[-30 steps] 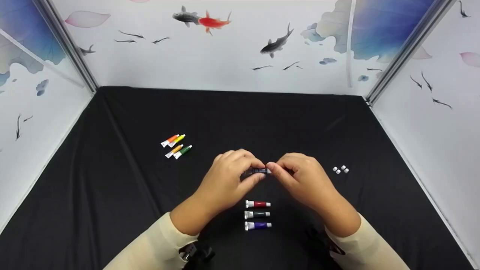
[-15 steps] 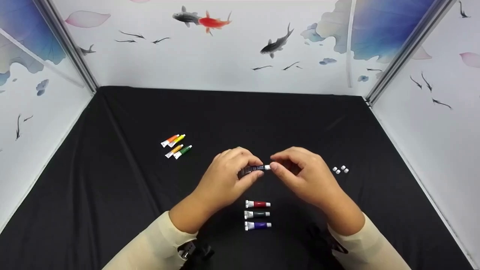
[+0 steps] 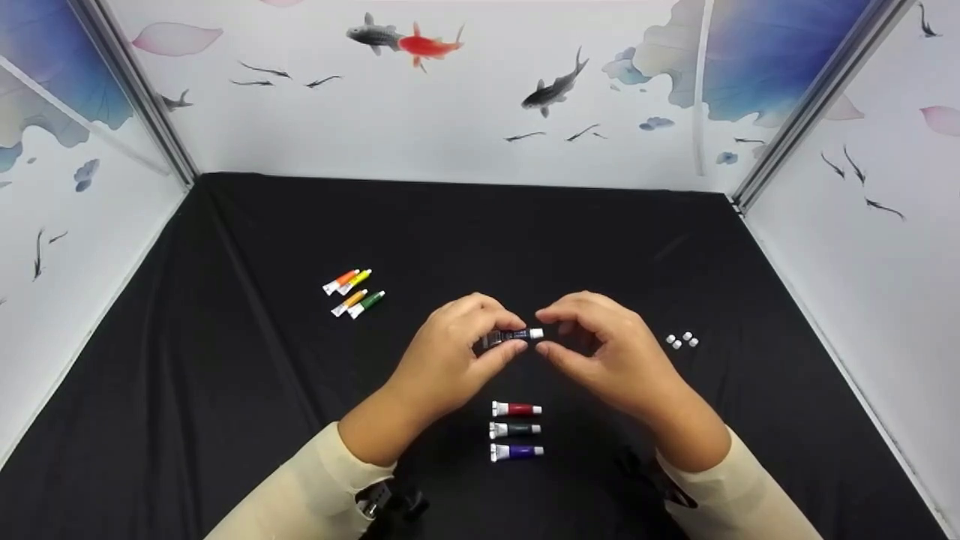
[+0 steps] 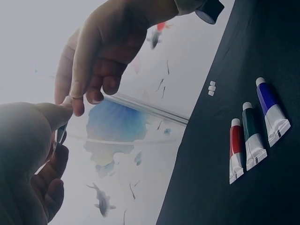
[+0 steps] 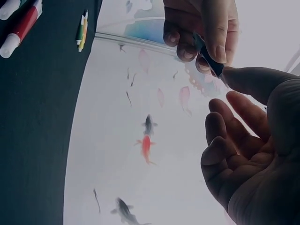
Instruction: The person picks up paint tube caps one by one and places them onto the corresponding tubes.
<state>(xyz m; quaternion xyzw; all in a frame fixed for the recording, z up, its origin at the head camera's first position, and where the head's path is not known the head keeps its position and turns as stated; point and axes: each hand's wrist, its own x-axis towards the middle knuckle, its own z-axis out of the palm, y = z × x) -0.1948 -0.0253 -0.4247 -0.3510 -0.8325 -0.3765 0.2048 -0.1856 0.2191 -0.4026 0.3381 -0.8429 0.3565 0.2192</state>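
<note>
My left hand point(image 3: 457, 352) pinches a small dark paint tube point(image 3: 510, 336) between thumb and fingers, its white cap point(image 3: 535, 333) pointing right. Beside that cap, my right hand point(image 3: 619, 349) is held with thumb and forefinger parted, one above and one below the cap in the head view. Nothing is gripped by the right hand; its other fingers are loosely bent. In the right wrist view the dark tube point(image 5: 211, 57) shows between the left hand's thumb and fingers. Part of the tube's body is hidden by the left hand.
Below the hands lie a red tube point(image 3: 517, 409), a dark green tube point(image 3: 517, 429) and a violet tube point(image 3: 517, 451) in a column. Several tubes, including a yellow tube point(image 3: 355, 281) and a green tube point(image 3: 367, 304), lie back left. Several small white caps point(image 3: 677, 343) sit right on the black cloth point(image 3: 480, 240).
A second ago the right fingers were on the tube's capped end; they have since parted and drawn back slightly, uncovering the white cap. The left hand still holds the tube, raised slightly.
</note>
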